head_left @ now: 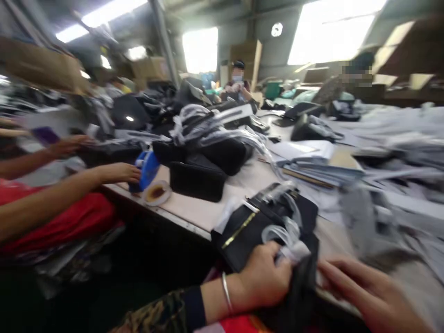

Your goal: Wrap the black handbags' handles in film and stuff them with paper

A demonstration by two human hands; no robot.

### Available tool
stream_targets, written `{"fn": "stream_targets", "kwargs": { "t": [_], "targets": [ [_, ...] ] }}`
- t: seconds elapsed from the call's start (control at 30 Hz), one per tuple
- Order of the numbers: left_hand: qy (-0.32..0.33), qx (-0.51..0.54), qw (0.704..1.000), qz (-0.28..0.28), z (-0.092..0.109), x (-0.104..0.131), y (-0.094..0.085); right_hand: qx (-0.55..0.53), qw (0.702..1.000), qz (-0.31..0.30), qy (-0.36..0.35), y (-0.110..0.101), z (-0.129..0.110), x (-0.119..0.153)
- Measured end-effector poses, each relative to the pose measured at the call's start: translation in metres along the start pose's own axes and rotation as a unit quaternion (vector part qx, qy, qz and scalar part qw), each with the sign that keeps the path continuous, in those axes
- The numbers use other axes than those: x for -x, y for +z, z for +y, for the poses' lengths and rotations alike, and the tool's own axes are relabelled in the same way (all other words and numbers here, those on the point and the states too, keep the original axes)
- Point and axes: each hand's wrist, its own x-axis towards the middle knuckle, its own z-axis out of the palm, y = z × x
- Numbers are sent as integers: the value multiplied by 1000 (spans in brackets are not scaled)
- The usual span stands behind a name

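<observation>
A black bag point(243, 231) with a gold zipper leans at the table's front edge, its straps wrapped in clear plastic point(293, 226). My left hand point(265, 275), with a silver bangle at the wrist, is closed on the bag beside a whitish wrapped piece point(296, 252). What exactly lies under the fingers is partly hidden. To the right of the bag, my right hand point(367, 286) has its fingers stretched out and close together. Its fingertips come near the bag's right side; whether they touch it I cannot tell.
Several black bags with plastic-wrapped straps point(208, 152) are piled on the table. At left, a co-worker's hand point(120, 173) reaches to a blue object point(147, 169) beside a round dish point(157, 192). Papers point(305, 150) and pale sheets point(391, 132) cover the right side.
</observation>
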Motion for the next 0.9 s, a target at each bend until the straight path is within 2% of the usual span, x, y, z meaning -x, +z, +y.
{"fn": "stream_targets", "kwargs": {
  "t": [0.03,0.1,0.17,0.27,0.4,0.63,0.9],
  "targets": [
    [16,-5,1000,-2,-4,-4,0,-10,999,-34,32,-5,-4,9],
    [86,-75,993,25,-10,-10,0,-49,991,-87,88,-2,-14,13],
    [132,-133,981,45,-14,-13,0,-67,986,-90,121,11,-20,5],
    [158,-173,970,62,-15,-12,1,-58,985,-77,143,24,-19,-5],
    [172,-203,960,83,-14,-12,2,-48,982,-71,170,24,-9,-3],
    [167,-218,958,80,-15,-13,3,-42,978,-44,202,28,-4,-3],
    [163,-261,949,71,-17,-9,7,-52,958,-62,274,32,7,-7]
  ]
}}
